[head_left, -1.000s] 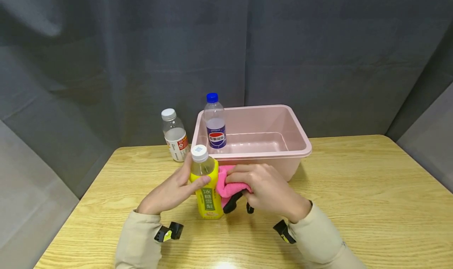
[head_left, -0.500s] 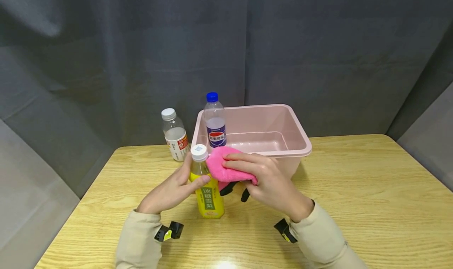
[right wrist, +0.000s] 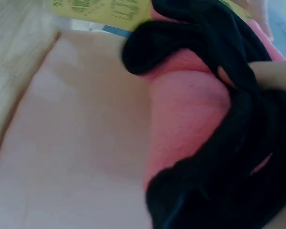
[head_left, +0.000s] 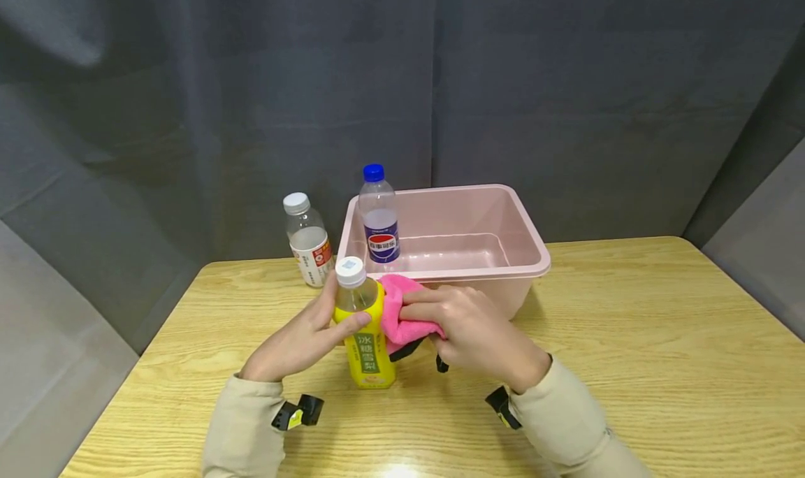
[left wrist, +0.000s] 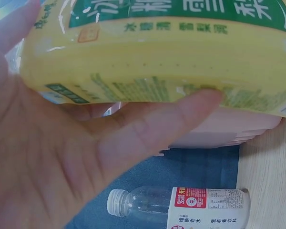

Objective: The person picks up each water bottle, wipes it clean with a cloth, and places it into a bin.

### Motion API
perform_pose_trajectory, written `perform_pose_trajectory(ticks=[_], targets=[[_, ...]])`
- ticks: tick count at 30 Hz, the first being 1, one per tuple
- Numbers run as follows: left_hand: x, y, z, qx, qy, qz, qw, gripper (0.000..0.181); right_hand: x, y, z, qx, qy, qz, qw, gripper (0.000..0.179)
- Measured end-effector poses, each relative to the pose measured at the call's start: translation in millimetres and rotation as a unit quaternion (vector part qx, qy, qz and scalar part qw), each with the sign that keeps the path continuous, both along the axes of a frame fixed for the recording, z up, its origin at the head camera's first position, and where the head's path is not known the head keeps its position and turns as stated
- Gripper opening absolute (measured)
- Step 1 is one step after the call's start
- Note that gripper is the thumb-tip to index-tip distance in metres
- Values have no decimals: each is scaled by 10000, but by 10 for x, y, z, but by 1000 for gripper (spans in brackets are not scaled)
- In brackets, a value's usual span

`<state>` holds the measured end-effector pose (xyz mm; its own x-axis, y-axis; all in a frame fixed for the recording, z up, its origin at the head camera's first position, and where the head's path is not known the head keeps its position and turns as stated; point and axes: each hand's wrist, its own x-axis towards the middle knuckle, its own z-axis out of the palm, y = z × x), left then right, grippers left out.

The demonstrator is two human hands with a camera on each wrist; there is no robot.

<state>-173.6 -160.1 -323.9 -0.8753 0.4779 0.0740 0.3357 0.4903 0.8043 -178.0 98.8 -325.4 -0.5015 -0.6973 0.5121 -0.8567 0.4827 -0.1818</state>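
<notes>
A yellow-labelled drink bottle (head_left: 367,342) with a white cap stands on the table, slightly tilted in view. My left hand (head_left: 307,342) grips it from the left, its thumb across the front of the label; the left wrist view shows that label (left wrist: 157,57) close up. My right hand (head_left: 468,335) holds a bunched pink cloth (head_left: 402,310) with black edging against the bottle's right side. In the right wrist view the cloth (right wrist: 186,109) hangs in folds from the fingers, and part of the yellow label shows behind it.
Behind the hands stands a pink plastic basin (head_left: 465,277). A blue-capped Pepsi bottle (head_left: 380,233) stands upright inside its left end. Left of the basin is a white-capped bottle (head_left: 309,247) with a white and red label. A dark curtain (head_left: 314,80) hangs behind the wooden table (head_left: 629,338).
The right hand moved the cloth up to the bottle's shoulder near the cap, then back down along its right side. The left hand keeps its grip on the bottle.
</notes>
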Motion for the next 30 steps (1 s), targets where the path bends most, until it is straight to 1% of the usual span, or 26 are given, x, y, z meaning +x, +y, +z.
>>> perform_pose_trajectory(ticks=[3,5,8,11,14,17,19,22,25,28,30], targets=[[2,-3,4,16,21,-14,10000,87,-23,-56,-100,525,-378,23,9979,50],[1,-1,4,49,57,-55,10000,86,-27,-93,-190,934,-626,-21,9937,46],[1,6,2,72,115,-94,9999,86,-26,-143,-302,1447,-747,-98,9866,39],[0,12,-1,66,133,-102,9998,86,-22,-164,-354,1680,-727,-173,9830,35],[0,13,-3,75,124,-104,9998,87,-22,-153,-347,1660,-731,-212,9832,40],[-1,12,-4,89,108,-111,9998,87,-22,-121,-299,1482,-715,-152,9862,44],[-1,11,-3,83,100,-107,9999,88,-20,-92,-244,1234,-690,-92,9899,45],[-4,13,4,69,77,-102,9999,88,-12,-45,-139,706,-556,-18,9960,46],[-7,16,12,52,42,-78,9999,88,8,1,-37,135,-235,-20,9996,53],[-5,12,14,61,15,-72,10000,88,36,17,34,-525,123,-45,9985,60],[-2,6,8,51,41,-60,10000,89,46,-3,52,-1081,358,-48,9935,57]])
